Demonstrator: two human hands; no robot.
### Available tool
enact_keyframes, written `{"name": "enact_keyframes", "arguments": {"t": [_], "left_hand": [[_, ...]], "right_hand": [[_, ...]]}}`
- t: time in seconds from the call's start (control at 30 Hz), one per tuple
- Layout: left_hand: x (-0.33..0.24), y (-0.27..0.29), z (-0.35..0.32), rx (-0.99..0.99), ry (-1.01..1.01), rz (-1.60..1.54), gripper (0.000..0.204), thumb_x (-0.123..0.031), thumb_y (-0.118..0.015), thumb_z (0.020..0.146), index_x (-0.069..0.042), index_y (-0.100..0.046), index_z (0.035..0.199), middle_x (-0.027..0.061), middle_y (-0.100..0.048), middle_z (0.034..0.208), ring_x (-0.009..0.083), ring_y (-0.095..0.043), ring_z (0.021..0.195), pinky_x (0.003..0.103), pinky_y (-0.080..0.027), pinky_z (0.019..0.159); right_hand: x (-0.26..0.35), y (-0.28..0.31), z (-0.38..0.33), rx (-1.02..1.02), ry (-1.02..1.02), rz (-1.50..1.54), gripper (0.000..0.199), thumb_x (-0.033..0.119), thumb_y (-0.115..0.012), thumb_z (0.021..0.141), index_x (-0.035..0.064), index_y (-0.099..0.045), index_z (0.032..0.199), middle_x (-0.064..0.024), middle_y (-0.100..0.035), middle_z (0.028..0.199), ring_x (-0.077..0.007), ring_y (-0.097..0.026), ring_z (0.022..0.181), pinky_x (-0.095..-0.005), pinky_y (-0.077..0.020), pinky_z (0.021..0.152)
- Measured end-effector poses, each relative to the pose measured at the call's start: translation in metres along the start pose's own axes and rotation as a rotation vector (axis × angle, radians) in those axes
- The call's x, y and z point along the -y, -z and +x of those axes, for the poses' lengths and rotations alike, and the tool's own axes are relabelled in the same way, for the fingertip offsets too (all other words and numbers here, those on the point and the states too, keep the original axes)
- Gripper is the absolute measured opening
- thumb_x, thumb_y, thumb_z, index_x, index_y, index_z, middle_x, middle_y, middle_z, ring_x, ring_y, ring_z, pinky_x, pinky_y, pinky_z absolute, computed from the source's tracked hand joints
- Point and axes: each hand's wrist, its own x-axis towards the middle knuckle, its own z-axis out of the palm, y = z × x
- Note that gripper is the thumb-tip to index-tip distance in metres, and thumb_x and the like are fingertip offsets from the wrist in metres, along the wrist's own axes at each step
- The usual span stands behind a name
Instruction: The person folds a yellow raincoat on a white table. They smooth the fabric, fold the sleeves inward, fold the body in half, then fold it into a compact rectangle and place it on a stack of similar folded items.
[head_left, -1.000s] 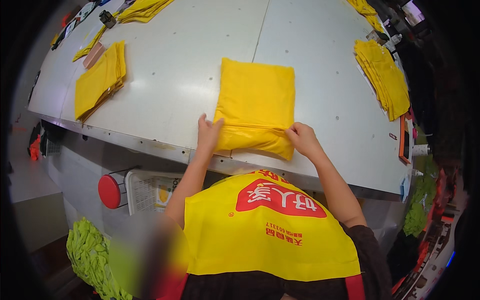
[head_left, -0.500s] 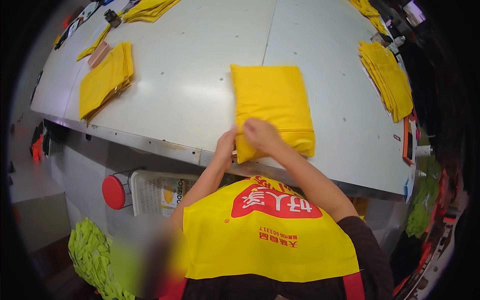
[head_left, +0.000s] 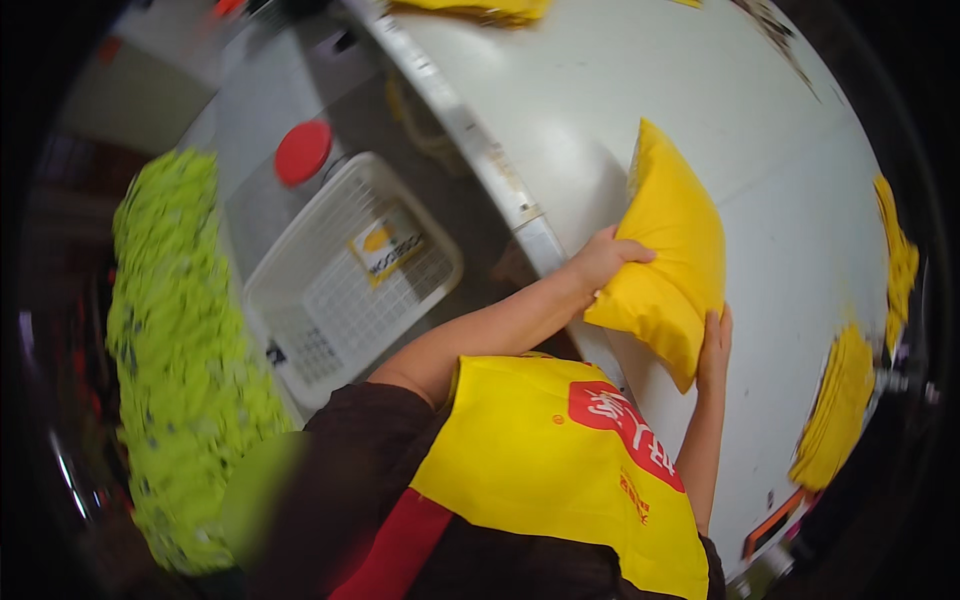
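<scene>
A plump yellow cushion (head_left: 675,245) is tilted up off the white table, held between both hands at its near end. My left hand (head_left: 612,262) grips its left corner, thumb on top and the other fingers hidden beneath. My right hand (head_left: 714,345) holds the right near edge, with the fingers along the side and partly hidden behind the cushion.
The white table (head_left: 790,190) has a metal front edge. Stacks of yellow cloth (head_left: 838,405) lie at its right side and far end. Left of it on the floor stand a white plastic basket (head_left: 345,290), a red round stool (head_left: 303,153) and a long lime-green heap (head_left: 190,370).
The view has swung left toward the basket and green heap. The cushion, flat on the table before with my right hand over its zip end, is now lifted and tilted in both hands.
</scene>
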Motion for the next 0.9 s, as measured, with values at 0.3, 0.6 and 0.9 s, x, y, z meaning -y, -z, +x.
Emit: {"name": "enact_keyframes", "arguments": {"t": [0.3,0.6,0.9], "left_hand": [[-0.053,-0.037,-0.156,-0.39,-0.298,-0.278,0.035,-0.017,-0.06,0.081,0.002,-0.048,0.108,0.0151,-0.059,0.1,0.0249,-0.062,0.089,0.036,-0.052,0.077],[0.011,0.243,-0.244,-1.282,-0.697,0.326,0.067,-0.056,-0.046,0.085,-0.007,-0.038,0.131,0.0111,-0.043,0.124,0.025,-0.044,0.112,0.039,-0.036,0.092],[0.029,0.331,-0.33,-0.828,-0.398,-0.459,0.048,-0.036,-0.051,0.089,-0.006,-0.046,0.126,0.0103,-0.057,0.116,0.0229,-0.058,0.099,0.034,-0.049,0.082]], "right_hand": [[0.088,-0.059,-0.062,0.581,0.941,-0.531,0.077,0.007,-0.071,0.069,0.0,-0.03,0.134,-0.0223,-0.04,0.132,-0.0356,-0.045,0.118,-0.0351,-0.0403,0.094],[0.132,-0.166,-0.089,0.892,0.483,0.104,0.054,-0.001,-0.061,0.077,-0.0028,-0.039,0.127,-0.0108,-0.058,0.11,-0.0202,-0.058,0.098,-0.0279,-0.0447,0.083],[0.018,-0.327,-0.079,1.198,-0.708,0.145,0.043,0.007,-0.062,0.08,-0.0007,-0.045,0.118,-0.0128,-0.061,0.104,-0.0186,-0.063,0.086,-0.0325,-0.052,0.077]]}}
